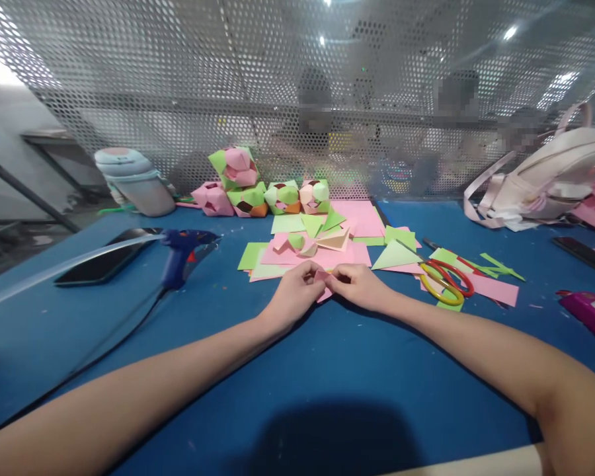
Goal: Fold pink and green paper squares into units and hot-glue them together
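Between my two hands is a small folded piece of pink paper (323, 295). My left hand (297, 291) pinches its left side, with thumb and fingers together. On the other side my right hand (356, 284) grips it between thumb and forefinger. Just beyond my hands lie stacked pink and green sheets (354, 254), with several folded paper pieces (305, 243) on top. Farther back stand folded paper balls in pink, green and orange (248, 199), one resting on top of others.
A blue glue gun (177, 258) stands at left beside a dark phone (104, 259) and a bottle (141, 185). Scissors (446, 281) lie on paper scraps at right. A pale backpack (550, 172) and purple packet (588, 314) sit farther right on the blue table (228, 403).
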Motion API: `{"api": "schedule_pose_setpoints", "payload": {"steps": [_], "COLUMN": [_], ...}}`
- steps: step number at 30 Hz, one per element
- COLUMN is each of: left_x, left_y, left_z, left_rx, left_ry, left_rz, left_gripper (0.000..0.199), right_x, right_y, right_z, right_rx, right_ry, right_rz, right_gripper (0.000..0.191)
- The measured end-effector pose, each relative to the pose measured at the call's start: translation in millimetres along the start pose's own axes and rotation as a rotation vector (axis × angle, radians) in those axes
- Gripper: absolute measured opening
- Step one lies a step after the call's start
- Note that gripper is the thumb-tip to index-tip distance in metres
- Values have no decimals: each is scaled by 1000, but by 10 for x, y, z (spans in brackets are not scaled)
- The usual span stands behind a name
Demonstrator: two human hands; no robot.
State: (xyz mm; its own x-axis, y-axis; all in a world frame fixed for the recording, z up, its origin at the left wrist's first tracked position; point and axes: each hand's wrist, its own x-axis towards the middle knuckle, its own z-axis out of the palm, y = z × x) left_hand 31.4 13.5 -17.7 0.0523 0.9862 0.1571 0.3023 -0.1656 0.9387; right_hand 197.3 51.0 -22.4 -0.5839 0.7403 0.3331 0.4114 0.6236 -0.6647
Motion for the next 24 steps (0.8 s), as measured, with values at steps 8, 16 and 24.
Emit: {"api": "schedule_pose_setpoints", "payload": {"steps": [8,16,24], "left_x": [-12,-24,-25], "left_y": [17,-18,51], "left_z": [5,7,-193], "left_rx": [20,80,224], "left_ry": [-16,-22,-23], "left_rz": [4,21,47], "left_gripper": [7,5,10], "right_x": [-7,-33,-53], "right_y": [-20,-9,-121], "right_z": [-9,-14,-185], "right_rx": [-16,-30,-3], "right_ry": [-5,-4,-6], "right_rz": [-18,-17,-6], "right_gripper": [32,30,23]}}
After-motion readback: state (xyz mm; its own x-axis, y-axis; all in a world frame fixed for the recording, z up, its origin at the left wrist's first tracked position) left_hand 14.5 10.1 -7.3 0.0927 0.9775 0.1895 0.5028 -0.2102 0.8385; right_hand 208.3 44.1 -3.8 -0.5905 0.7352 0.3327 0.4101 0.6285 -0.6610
